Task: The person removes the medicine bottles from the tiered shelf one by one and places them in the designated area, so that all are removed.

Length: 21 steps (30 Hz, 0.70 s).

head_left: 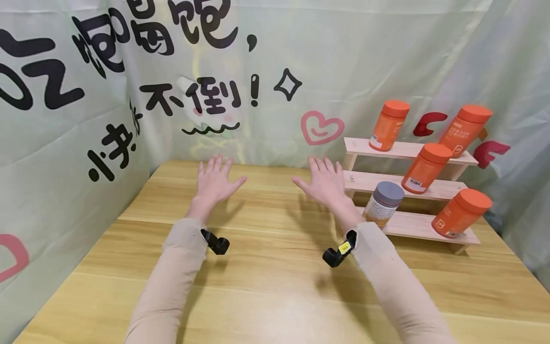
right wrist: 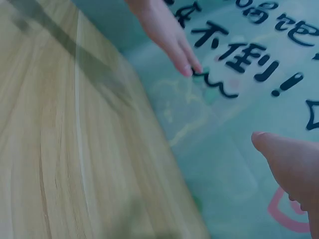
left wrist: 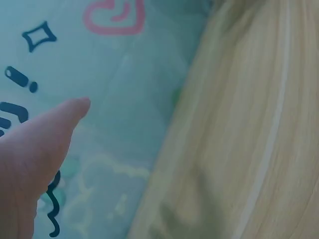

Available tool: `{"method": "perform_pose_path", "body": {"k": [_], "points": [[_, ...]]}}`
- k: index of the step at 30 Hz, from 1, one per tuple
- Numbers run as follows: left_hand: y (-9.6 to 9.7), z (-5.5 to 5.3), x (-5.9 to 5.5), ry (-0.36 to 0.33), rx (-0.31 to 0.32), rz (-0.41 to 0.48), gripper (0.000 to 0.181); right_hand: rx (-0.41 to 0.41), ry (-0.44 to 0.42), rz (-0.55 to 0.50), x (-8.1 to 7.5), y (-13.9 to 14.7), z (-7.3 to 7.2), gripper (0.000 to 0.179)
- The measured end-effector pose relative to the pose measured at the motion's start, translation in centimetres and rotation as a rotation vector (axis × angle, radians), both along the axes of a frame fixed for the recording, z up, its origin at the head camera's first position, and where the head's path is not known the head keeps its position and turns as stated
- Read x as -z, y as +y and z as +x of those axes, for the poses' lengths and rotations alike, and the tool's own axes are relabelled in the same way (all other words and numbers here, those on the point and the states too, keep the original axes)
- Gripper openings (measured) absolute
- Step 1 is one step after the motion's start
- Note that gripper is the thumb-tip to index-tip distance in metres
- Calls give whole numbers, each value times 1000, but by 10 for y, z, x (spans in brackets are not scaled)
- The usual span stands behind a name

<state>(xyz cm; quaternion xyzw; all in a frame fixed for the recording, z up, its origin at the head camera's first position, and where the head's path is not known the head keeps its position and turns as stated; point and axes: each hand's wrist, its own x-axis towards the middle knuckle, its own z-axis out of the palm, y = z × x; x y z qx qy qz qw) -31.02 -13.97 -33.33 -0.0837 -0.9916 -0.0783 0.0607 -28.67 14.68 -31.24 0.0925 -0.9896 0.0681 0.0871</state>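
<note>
Both hands are held out over the wooden table [head_left: 275, 286], fingers spread and nothing in them. The left hand [head_left: 215, 184] is above the table's far left part; its thumb shows in the left wrist view. My right hand [head_left: 325, 182] is just left of a three-step wooden rack [head_left: 408, 223]. On the rack's lowest step, nearest that hand, stands a jar with a grey lid [head_left: 384, 203]. Beside it at the right is an orange jar [head_left: 461, 212]. Another orange jar [head_left: 427, 167] stands on the middle step. The top step bears two more, a left orange jar [head_left: 389, 125] and a right orange jar [head_left: 465, 130].
A pale green cloth [head_left: 266, 129] printed with black characters and a pink heart hangs behind the table and along its left side. Each wrist wears a small black camera, the left camera [head_left: 216, 242] and the right camera [head_left: 337, 253]. The rack stands at the table's right.
</note>
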Motion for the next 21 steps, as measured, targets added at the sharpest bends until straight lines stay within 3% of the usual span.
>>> {"method": "perform_pose_path", "body": {"k": [4,8,16,21], "points": [[5,8,-5,27,25,67,92,-66,55,-85,-8,11,12,84],[15,17,-11,52,80,211,95,-154,96,-211,-18,22,27,80],[53,38,-22,34,202,639,88,-242,137,-585,-39,53,65,73],[86,54,-22,14,258,844,76,-212,157,-756,-53,86,90,68]]}}
